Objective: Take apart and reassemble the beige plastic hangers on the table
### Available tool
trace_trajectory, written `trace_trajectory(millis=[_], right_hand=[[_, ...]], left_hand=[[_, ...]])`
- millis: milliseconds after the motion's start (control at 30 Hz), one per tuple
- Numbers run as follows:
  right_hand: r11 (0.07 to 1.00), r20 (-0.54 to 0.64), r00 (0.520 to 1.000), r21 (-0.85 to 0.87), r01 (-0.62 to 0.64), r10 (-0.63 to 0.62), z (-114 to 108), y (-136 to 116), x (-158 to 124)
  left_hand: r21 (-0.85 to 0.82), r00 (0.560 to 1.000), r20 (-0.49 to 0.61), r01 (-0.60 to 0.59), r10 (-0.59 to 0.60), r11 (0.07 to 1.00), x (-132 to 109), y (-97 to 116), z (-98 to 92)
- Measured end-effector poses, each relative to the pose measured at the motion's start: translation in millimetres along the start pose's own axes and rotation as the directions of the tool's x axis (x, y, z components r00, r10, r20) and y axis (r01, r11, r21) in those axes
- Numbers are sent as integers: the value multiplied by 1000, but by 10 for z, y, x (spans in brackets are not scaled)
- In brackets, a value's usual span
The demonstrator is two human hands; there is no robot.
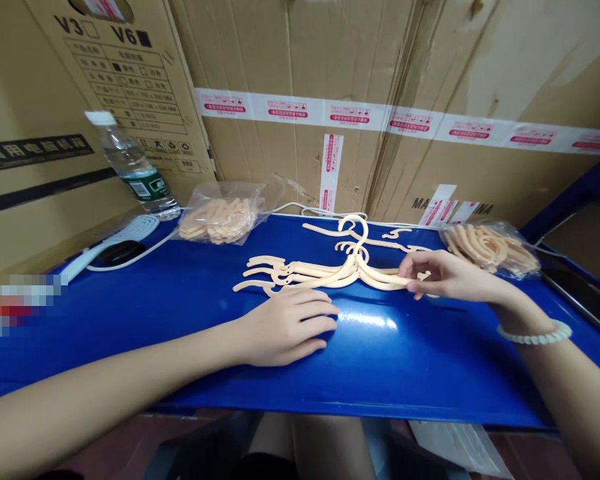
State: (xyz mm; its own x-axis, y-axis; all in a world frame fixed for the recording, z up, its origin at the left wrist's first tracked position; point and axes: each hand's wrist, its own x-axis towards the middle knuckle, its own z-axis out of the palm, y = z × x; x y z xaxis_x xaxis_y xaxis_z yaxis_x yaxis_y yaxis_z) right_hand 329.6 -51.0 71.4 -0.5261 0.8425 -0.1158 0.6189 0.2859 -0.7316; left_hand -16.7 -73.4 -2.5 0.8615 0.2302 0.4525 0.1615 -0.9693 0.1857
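Observation:
A stack of pale orange plastic hangers [330, 270] lies on the blue table [180, 320], hooks pointing away from me. My right hand [443, 275] pinches the right arm of the stack between thumb and fingers. My left hand [287, 325] rests palm down on the table just in front of the stack's left arm, fingers stretched out and together, holding nothing. One more loose hanger [330, 232] lies behind the stack.
Two clear bags of the same hangers sit at the back, one on the left [220, 217], one on the right [490, 248]. A water bottle [133, 167], a white handheld device with cable [115, 243] and cardboard boxes [380, 80] line the rear.

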Motion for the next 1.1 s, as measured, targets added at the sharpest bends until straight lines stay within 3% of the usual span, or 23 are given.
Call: trace_trajectory(millis=[133,367,633,1100], right_hand=[[980,23,1000,-197,16,-12,-19,48,-10],[939,20,1000,-344,10,-4,0,43,-22],[905,55,998,-425,-3,29,-45,66,-39],[853,-71,993,-509,-118,95,-81,171,9]], left_hand=[[2,999,25,45,-45,999,-5,-8,-3],[-60,996,4,92,-92,994,1,5,-3],[29,996,31,83,-84,996,0,0,-7],[-15,977,23,214,-213,977,-18,-67,-19]])
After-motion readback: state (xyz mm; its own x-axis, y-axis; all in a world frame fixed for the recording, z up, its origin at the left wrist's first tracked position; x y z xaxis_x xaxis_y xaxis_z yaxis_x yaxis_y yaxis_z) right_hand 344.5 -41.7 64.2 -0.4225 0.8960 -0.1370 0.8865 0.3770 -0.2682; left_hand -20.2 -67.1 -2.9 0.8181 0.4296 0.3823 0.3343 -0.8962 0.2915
